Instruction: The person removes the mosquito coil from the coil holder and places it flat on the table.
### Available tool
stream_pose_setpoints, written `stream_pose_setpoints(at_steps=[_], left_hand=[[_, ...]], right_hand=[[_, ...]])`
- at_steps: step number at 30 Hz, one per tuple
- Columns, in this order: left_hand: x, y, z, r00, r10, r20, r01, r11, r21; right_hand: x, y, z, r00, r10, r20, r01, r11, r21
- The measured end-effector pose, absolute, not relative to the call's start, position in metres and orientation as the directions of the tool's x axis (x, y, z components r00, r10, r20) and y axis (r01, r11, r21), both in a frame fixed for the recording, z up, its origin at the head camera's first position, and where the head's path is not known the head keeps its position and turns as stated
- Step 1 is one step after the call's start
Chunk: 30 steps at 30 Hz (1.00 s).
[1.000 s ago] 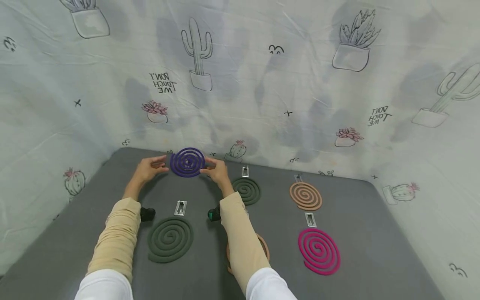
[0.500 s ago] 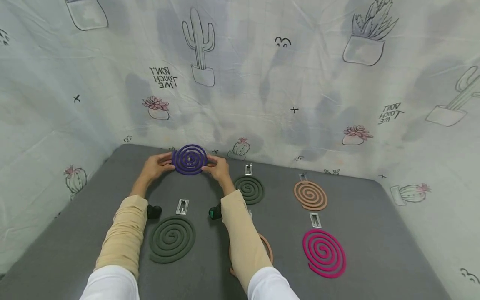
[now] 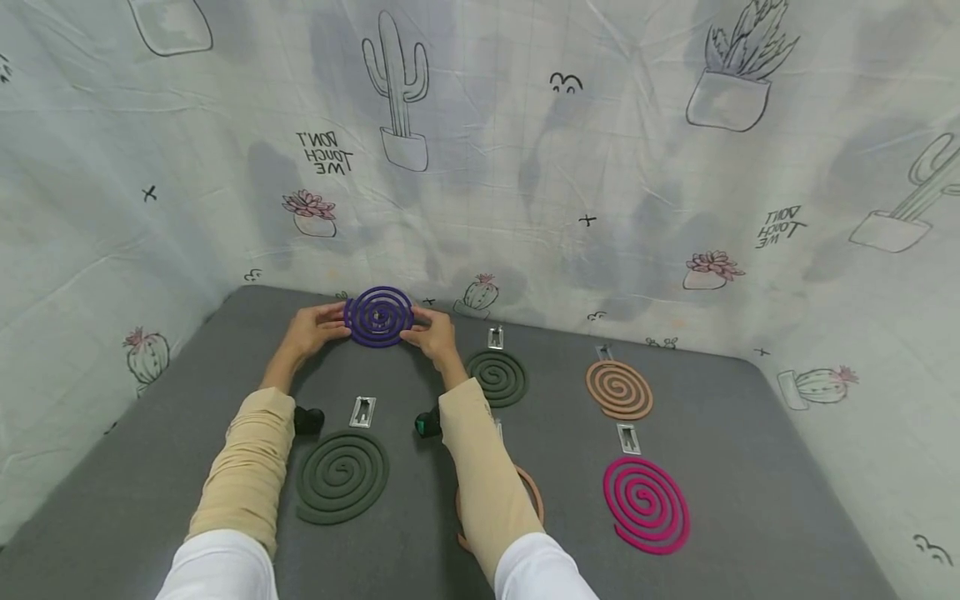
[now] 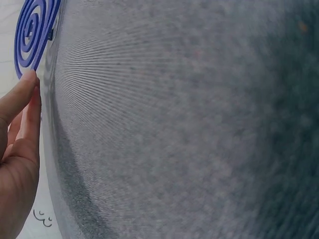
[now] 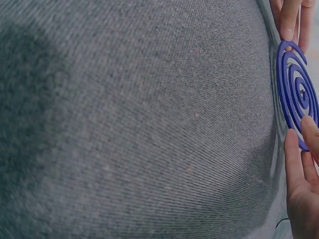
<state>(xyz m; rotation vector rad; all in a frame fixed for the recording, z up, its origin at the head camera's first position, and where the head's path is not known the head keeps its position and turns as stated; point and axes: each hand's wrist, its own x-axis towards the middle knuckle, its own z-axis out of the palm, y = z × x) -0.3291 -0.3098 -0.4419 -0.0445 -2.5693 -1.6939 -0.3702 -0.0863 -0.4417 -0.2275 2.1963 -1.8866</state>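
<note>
A purple mosquito coil (image 3: 378, 317) is held at the far left of the table, tilted up near the backdrop. My left hand (image 3: 311, 329) pinches its left edge between thumb and fingers. At the opposite edge, my right hand (image 3: 438, 333) grips it the same way, and the right wrist view shows that thumb lying over the coil (image 5: 301, 92). A bit of metal shows through the coil's centre. The left wrist view catches only part of the coil (image 4: 31, 37), above the left thumb tip.
Green coils (image 3: 342, 477) (image 3: 497, 378), an orange coil (image 3: 618, 389) and a pink coil (image 3: 646, 506) lie on the grey table (image 3: 555, 533). Small metal stands (image 3: 362, 412) (image 3: 496, 337) (image 3: 628, 438) sit by them. The right forearm partly covers another orange coil (image 3: 534, 492). A printed cloth (image 3: 510, 167) hangs behind.
A second ago the left hand was apart from the purple coil's left edge; it has moved right and taken hold. The right hand keeps its grip. The view has shifted slightly.
</note>
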Motion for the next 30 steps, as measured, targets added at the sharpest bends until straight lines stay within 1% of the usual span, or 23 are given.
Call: stream_pose_setpoints(at_steps=[7, 14, 17, 20, 24, 26, 30], left_hand=[[-0.328, -0.313, -0.439, -0.997, -0.004, 0.08, 0.074, 0.351, 0.933], [-0.324, -0.314, -0.437, -0.997, 0.002, 0.08, 0.077, 0.289, 0.954], [-0.321, -0.314, -0.436, -0.998, 0.004, 0.068, 0.067, 0.282, 0.957], [-0.319, -0.314, -0.436, -0.999, 0.008, 0.05, 0.05, 0.271, 0.961], [-0.318, -0.313, -0.434, -1.0, -0.003, 0.03, 0.028, 0.265, 0.964], [-0.317, -0.312, -0.433, -0.999, -0.014, 0.03, 0.026, 0.255, 0.967], [-0.316, -0.311, -0.433, -0.999, -0.019, 0.046, 0.041, 0.214, 0.976]], right_hand=[[-0.368, -0.088, -0.438, -0.967, -0.246, -0.064, 0.027, 0.15, -0.988], [-0.364, -0.089, -0.436, -0.972, -0.23, -0.048, -0.002, 0.214, -0.977], [-0.362, -0.089, -0.435, -0.974, -0.222, -0.045, -0.004, 0.216, -0.976], [-0.361, -0.088, -0.436, -0.977, -0.212, -0.027, -0.012, 0.179, -0.984], [-0.361, -0.088, -0.437, -0.981, -0.187, 0.045, -0.07, 0.13, -0.989], [-0.361, -0.089, -0.437, -0.982, -0.173, 0.078, -0.097, 0.106, -0.99], [-0.359, -0.09, -0.436, -0.984, -0.149, 0.098, -0.106, 0.044, -0.993]])
